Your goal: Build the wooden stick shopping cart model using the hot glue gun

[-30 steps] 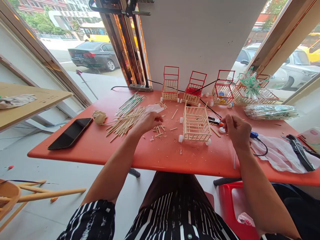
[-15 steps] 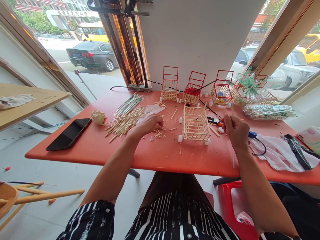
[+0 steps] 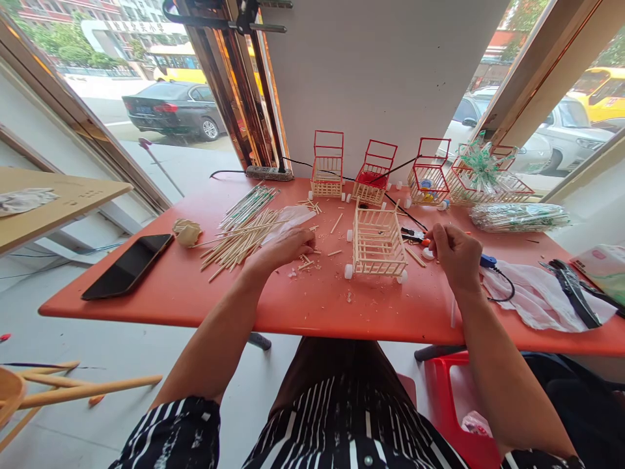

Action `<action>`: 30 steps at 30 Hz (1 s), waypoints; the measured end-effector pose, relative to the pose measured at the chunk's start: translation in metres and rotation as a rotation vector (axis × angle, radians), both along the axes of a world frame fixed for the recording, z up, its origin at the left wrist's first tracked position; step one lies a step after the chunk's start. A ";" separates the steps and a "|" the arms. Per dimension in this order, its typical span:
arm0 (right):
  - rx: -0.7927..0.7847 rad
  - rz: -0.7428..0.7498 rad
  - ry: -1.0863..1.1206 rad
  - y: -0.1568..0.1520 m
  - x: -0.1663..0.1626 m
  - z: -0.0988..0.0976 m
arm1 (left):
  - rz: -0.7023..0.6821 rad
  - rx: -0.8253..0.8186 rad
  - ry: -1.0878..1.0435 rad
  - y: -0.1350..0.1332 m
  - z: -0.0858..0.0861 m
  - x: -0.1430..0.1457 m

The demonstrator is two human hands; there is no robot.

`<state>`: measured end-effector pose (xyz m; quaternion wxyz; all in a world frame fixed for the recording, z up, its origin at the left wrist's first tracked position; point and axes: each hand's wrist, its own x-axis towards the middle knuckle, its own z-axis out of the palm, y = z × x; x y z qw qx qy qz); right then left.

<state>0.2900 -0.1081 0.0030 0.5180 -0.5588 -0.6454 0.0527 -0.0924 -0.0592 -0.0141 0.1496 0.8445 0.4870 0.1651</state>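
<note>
Standing between both hands [image 3: 288,247], wooden stick cart [image 3: 379,243]

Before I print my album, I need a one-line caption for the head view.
Wooden cart on a red table between left hand and right hand, red-handled carts behind.

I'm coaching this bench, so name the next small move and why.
Probably the left hand should pick up a cut stick: its fingers are beside loose ones, and the wheeled plain cart lacks the red handle that the carts behind have.
</note>
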 end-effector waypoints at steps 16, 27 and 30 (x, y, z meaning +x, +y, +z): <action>-0.017 -0.004 0.016 -0.001 0.000 0.000 | 0.008 0.087 -0.149 0.006 -0.003 0.003; -0.026 -0.012 0.006 -0.002 -0.001 0.001 | 0.148 -0.010 -0.497 0.011 -0.008 0.008; -0.024 -0.008 0.003 0.000 0.001 -0.001 | 0.155 -0.042 -0.535 0.010 -0.009 0.011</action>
